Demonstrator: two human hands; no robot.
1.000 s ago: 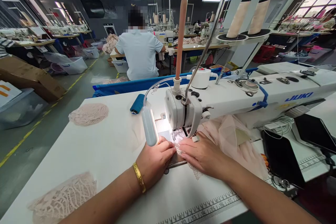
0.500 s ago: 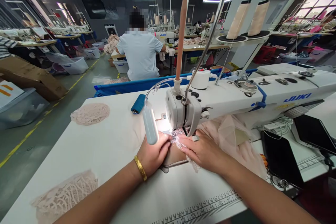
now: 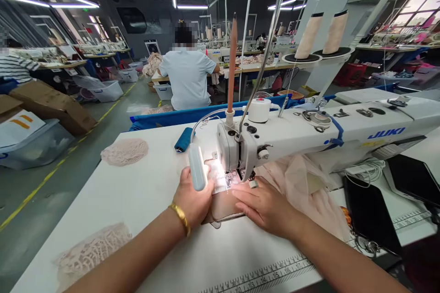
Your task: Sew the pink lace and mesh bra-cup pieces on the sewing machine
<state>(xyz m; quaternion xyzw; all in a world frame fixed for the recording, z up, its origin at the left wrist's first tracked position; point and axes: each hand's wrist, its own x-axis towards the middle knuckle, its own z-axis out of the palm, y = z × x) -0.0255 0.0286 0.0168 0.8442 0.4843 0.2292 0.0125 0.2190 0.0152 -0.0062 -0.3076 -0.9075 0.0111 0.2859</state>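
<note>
Under the needle of the white sewing machine [image 3: 285, 139] lies pale pink lace fabric [image 3: 220, 178], brightly lit by a small lamp [image 3: 197, 169]. My right hand [image 3: 266, 201] rests beside the presser foot with fingers stretched out, their tips on the fabric's right edge. My left hand [image 3: 192, 199] is on the table just left of the needle; the lamp covers most of its fingers, so their grip does not show. Sheer beige fabric [image 3: 292, 174] lies bunched behind my right hand, under the machine arm.
Two lace pieces [image 3: 124, 151] [image 3: 98, 249] lie at the table's left. A teal thread spool [image 3: 184, 139] stands behind the lamp. Phones [image 3: 371, 213] and a coiled white cable [image 3: 366, 169] sit at right. A ruler strip [image 3: 264, 279] marks the front edge. A person [image 3: 188, 75] sits ahead.
My left hand has shifted slightly left and back from the needle, behind the lamp. The lace strip that hung below my right fingers no longer shows there. The camera view has shifted slightly.
</note>
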